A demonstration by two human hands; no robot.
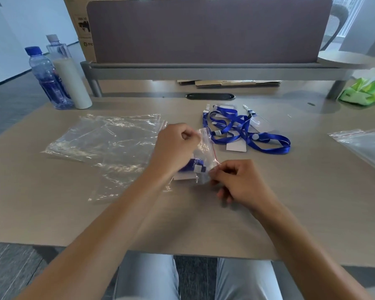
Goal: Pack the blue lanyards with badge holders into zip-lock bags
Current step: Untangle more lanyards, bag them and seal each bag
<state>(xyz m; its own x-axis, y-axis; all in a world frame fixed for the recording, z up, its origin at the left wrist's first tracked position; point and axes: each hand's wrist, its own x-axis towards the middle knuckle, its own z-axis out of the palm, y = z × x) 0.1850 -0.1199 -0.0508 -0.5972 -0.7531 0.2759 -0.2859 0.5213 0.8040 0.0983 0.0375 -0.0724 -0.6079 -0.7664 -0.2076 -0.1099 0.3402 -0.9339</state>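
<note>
Zip-lock bag [206, 158] with a folded blue lanyard [194, 165] inside hangs just above the desk [290, 202], pinched at its red-lined top by the left hand [175, 148] and right hand [238, 182]. Loose lanyards [247, 128] lie just beyond, and empty bags [104, 141] lie to the left.

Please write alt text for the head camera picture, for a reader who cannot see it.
Both hands, left hand and right hand, pinch a zip-lock bag holding a blue lanyard above a table. Empty bags lie left; loose lanyards lie behind.
</note>
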